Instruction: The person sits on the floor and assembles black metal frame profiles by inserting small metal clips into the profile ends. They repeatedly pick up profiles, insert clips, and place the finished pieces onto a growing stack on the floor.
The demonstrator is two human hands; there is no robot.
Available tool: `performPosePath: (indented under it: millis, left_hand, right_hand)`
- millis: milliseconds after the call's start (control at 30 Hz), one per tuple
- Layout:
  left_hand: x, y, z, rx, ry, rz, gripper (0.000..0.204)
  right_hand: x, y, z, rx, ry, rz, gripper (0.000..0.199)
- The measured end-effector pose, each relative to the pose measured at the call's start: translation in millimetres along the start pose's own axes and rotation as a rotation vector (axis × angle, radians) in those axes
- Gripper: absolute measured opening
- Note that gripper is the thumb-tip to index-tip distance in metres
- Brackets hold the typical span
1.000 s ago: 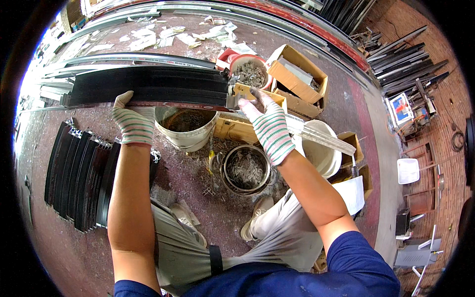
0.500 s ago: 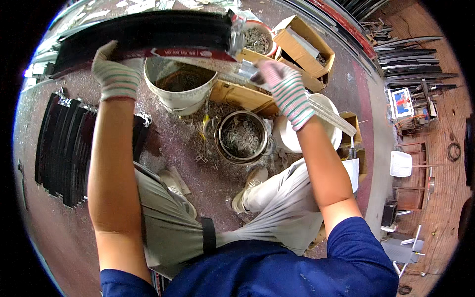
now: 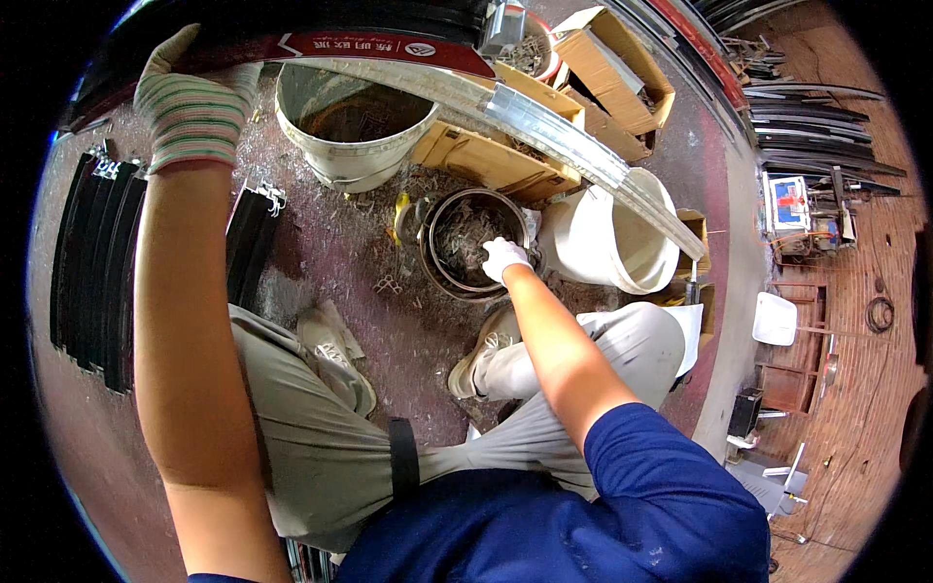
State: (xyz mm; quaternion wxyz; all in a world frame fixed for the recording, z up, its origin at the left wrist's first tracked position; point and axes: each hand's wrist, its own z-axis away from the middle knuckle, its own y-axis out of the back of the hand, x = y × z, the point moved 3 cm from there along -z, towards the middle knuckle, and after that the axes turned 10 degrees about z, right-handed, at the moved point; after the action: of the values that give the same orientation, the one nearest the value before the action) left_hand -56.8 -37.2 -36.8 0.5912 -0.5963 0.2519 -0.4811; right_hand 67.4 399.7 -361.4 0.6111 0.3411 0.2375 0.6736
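At the upper left, my left hand (image 3: 199, 112), in a striped knit glove, is closed round the lower edge of a long black profile (image 3: 389, 21) with a red printed strip along it. The profile reaches past the top of the picture. My right hand (image 3: 505, 260), also gloved, is down at the right side of a round metal pot (image 3: 428, 248) on the floor. Its fingers are drawn together over the small grey metal pieces (image 3: 468, 229) in the pot. Whatever they pinch is too small to make out.
Behind the pot stand a white bucket (image 3: 340, 160) and cardboard boxes (image 3: 607, 73). Another white bucket (image 3: 573, 238) is to its right, beneath a long pale rail (image 3: 583, 160) that slants across. Black profiles (image 3: 97, 272) lie at left. My shoes flank the pot's near side.
My right hand has left the profile's right end and come down to the metal pot. The profile, with my left hand still on it, has shifted up and left in view.
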Motion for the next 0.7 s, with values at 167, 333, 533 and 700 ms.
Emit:
performPosePath:
  millis: [167,333,533,700]
  left_hand:
    - [5.5,20.3,-24.5,0.000,-0.002,-0.044,0.031]
    - [0.1,11.8,-13.9,0.068,-0.005,-0.008,0.026]
    - [9.7,19.2,-33.6,0.036,-0.049,-0.061,0.016]
    - [14.7,6.4,-24.6,0.066,0.061,-0.003,0.021]
  right_hand:
    - [-8.3,-31.4,-1.6,0.272,0.127,0.245,0.030]
    - [-3.8,-32.8,-7.4,0.272,0.243,0.292,0.019]
    - [-9.7,37.2,12.1,0.169,0.186,-0.031,0.024]
    - [-27.5,160.9,81.6,0.630,0.412,-0.491,0.040]
